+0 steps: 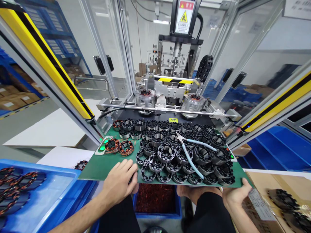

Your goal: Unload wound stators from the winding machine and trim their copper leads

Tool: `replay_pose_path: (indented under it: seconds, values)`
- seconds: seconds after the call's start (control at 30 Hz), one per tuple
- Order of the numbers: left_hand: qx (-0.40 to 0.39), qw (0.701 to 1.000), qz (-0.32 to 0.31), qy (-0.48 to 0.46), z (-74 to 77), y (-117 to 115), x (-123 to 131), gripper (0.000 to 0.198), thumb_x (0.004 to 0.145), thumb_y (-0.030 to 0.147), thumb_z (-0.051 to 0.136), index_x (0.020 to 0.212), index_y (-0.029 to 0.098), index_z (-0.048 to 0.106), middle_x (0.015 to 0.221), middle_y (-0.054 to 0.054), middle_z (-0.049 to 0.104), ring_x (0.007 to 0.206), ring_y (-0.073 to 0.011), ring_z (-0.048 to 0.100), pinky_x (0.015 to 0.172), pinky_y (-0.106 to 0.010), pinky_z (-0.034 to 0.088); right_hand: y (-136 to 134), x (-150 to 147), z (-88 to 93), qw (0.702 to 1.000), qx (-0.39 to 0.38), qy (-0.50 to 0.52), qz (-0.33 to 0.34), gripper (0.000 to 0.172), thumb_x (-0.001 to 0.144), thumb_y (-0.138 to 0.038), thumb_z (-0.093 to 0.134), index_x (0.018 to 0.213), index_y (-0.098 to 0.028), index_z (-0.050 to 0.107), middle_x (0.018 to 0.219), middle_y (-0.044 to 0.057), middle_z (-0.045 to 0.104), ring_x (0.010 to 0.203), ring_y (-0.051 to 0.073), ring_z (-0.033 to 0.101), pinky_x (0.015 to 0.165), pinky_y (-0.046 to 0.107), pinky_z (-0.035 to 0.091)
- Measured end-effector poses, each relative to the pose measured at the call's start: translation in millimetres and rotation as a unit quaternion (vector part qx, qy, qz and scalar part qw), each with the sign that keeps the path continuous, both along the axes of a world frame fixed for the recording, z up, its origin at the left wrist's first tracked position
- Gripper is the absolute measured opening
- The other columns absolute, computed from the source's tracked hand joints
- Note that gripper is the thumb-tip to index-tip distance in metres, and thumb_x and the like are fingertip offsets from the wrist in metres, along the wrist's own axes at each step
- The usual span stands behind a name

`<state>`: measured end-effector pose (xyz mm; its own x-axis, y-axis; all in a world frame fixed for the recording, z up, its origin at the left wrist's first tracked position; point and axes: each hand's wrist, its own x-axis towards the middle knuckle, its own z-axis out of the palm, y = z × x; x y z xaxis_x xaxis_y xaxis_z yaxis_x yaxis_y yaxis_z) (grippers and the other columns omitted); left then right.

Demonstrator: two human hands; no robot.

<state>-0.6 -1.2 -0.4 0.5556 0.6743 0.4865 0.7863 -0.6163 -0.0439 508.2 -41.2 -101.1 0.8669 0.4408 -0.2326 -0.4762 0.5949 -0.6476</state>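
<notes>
My left hand (121, 178) lies at the front edge of the green worktop (97, 168), its fingers curled inward. A dark gap shows by the thumb, and whatever those fingers may hold is hidden. At the right front corner, my right hand (236, 193) grips the worktop's edge, thumb on top and fingers out of sight below. Between the hands stand stacked black-and-silver stator cores (166, 152) without windings. Diagonal cutters (188, 150) with light blue handles lie open across them. Two copper-wound stators (125, 147) sit beyond my left hand.
Behind the worktop stands a machine with two metal cylindrical fixtures (145, 100) and a crossbar (167, 109). Yellow-black posts flank it. A blue bin (55, 191) with wound stators is at left, a cardboard box (264, 184) at right. A blue tub (157, 215) of reddish scraps sits below.
</notes>
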Motion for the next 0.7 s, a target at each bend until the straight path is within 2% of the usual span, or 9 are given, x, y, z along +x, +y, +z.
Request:
replay_pose_path:
  seconds: [0.23,0.37,0.53,0.7]
  values:
    - [0.007,1.000,-0.006,-0.005,1.4,0,1,0.016,0.110,0.016,0.054,0.096,0.023,0.060,0.091,-0.005,0.060,0.086,-0.0259,0.052,0.079,-0.041,0.036,0,0,5.4,1.000,0.002,0.010,-0.001,0.037,0.077,-0.030,0.072,0.110,-0.018,0.082,0.101,0.003,0.089,0.072,0.020,0.082,0.061,0.027,0.073]
    - [0.008,1.000,-0.003,0.000,1.1,0,1,0.016,0.109,0.016,0.053,0.096,0.023,0.060,0.091,-0.004,0.060,0.086,-0.0258,0.052,0.079,-0.042,0.037,2,-2,2.4,1.000,-0.015,-0.001,-0.019,0.030,0.079,-0.030,0.071,0.106,-0.022,0.081,0.104,0.001,0.089,0.082,0.019,0.083,0.061,0.025,0.072]
    - [0.004,1.000,0.003,0.001,-0.4,0,0,0.016,0.109,0.018,0.053,0.096,0.023,0.061,0.091,-0.004,0.061,0.087,-0.0259,0.052,0.079,-0.042,0.037,2,-2,-2.9,0.999,-0.031,-0.029,-0.021,0.031,0.071,-0.037,0.079,0.099,-0.023,0.079,0.102,0.003,0.088,0.095,0.022,0.084,0.066,0.025,0.072]
    - [0.006,1.000,-0.002,-0.002,-0.3,0,1,0.016,0.108,0.016,0.055,0.095,0.023,0.060,0.092,-0.005,0.061,0.087,-0.0262,0.053,0.080,-0.042,0.037,2,1,-8.3,0.998,-0.040,-0.053,-0.016,0.027,0.073,-0.043,0.078,0.094,-0.026,0.076,0.104,0.003,0.087,0.098,0.025,0.084,0.071,0.033,0.075]
